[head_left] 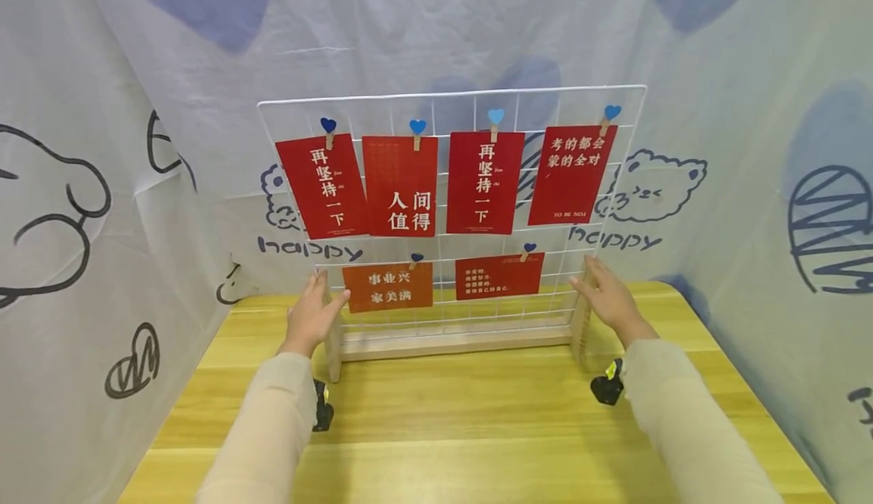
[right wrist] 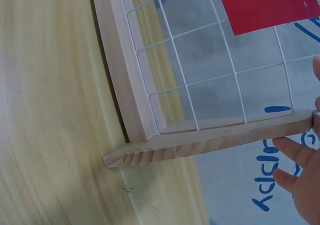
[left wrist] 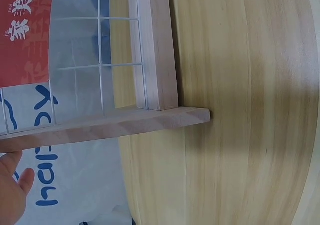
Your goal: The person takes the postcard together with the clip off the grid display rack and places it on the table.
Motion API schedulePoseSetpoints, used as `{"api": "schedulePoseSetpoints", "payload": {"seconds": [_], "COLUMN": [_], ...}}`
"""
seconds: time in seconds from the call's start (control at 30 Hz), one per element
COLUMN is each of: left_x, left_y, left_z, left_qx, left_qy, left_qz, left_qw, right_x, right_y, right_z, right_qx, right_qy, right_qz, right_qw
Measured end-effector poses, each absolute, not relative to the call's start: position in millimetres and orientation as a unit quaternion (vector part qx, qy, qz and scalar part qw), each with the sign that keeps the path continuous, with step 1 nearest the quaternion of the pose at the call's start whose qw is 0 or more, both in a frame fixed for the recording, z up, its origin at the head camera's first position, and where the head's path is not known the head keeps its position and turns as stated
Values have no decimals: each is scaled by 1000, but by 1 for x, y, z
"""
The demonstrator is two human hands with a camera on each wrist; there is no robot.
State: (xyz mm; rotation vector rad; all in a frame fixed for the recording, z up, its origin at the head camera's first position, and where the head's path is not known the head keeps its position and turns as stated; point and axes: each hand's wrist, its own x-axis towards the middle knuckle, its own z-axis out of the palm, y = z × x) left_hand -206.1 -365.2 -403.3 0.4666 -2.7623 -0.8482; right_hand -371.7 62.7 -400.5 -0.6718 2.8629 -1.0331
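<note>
A white wire grid (head_left: pixel 443 250) stands upright in a wooden base (head_left: pixel 457 342) on the table. My left hand (head_left: pixel 311 313) holds the upper part of the base's left side post (head_left: pixel 333 349), thumb reaching over towards the grid. On the other side my right hand (head_left: pixel 609 297) grips the top of the right side post (head_left: pixel 580 330), with fingers (right wrist: pixel 295 152) against its outer face. Heart-topped clips pin several cards to the grid: a larger upper row, including a red card (head_left: pixel 486 182), and a lower row with an orange card (head_left: pixel 389 297) and a small red card (head_left: pixel 501 280).
The stand sits towards the back of a yellow wood-grain table (head_left: pixel 450 421). Behind it and at both sides hangs a pale cloth (head_left: pixel 382 26) printed with bears, hearts and lettering. Black wrist devices (head_left: pixel 607 386) show below the sleeves.
</note>
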Motion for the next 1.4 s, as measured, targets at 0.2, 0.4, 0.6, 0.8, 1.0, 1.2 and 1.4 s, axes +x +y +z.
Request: {"api": "schedulePoseSetpoints", "payload": {"seconds": [0.2, 0.4, 0.6, 0.8, 1.0, 1.2, 1.4], "left_x": [-208, -209, -210, -210, -209, -208, -209], "left_y": [-366, -366, -366, -367, -368, -369, -371], "left_z": [-403, -403, -404, -403, -398, -393, -393], "left_qx": [159, 160, 161, 155, 153, 149, 146], "left_qy": [-942, -944, -942, -942, -941, -940, -941], "left_qz": [-278, -274, -280, -283, -288, -297, -296], "left_qw": [101, 94, 93, 96, 86, 77, 71], "right_x": [-371, -371, -372, -371, -371, -370, -369], "right_y": [62, 63, 63, 62, 62, 62, 63], "right_z": [-399, -398, -398, -397, -397, -397, -396], "right_qx": [-217, -216, -211, -203, -203, -207, -202], "right_qy": [919, 920, 922, 924, 924, 925, 927], "right_qz": [-328, -328, -326, -324, -321, -316, -312], "right_qw": [10, 15, 17, 26, 35, 36, 41]}}
